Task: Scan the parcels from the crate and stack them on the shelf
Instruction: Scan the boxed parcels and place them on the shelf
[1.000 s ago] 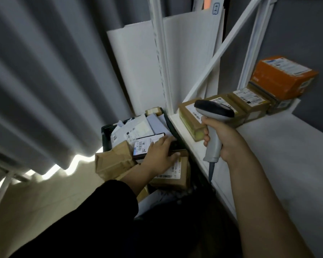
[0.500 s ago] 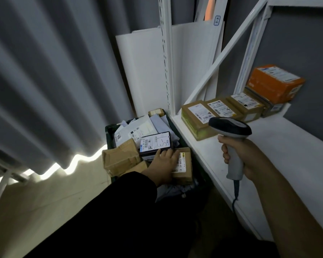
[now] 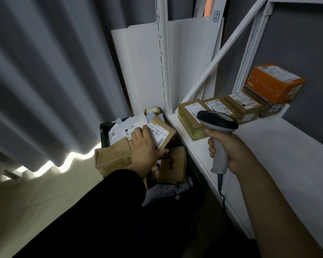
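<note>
A dark crate (image 3: 104, 134) on the floor holds several parcels. My left hand (image 3: 145, 149) grips a brown box parcel (image 3: 161, 134) with a white barcode label, tilted up above the pile, thumb under its lower edge. My right hand (image 3: 229, 148) holds a grey barcode scanner (image 3: 217, 125) by its handle over the front of the white shelf (image 3: 268, 146), its head pointing left. On the shelf stands a row of brown boxes (image 3: 189, 116), and an orange box (image 3: 274, 82) sits on top at the far end.
In the crate lie a crumpled brown parcel (image 3: 111, 157), a plain brown box (image 3: 173, 167) and white mailers (image 3: 128, 125). White boards (image 3: 144, 67) lean behind the shelf upright (image 3: 163, 53). Grey curtains (image 3: 45, 71) hang at left. The scanner cable (image 3: 220, 185) drops past the shelf edge.
My left hand has taken hold of a labelled brown box and tipped it up out of the crate. My right hand with the scanner stayed over the shelf front, after lowering from the boxes.
</note>
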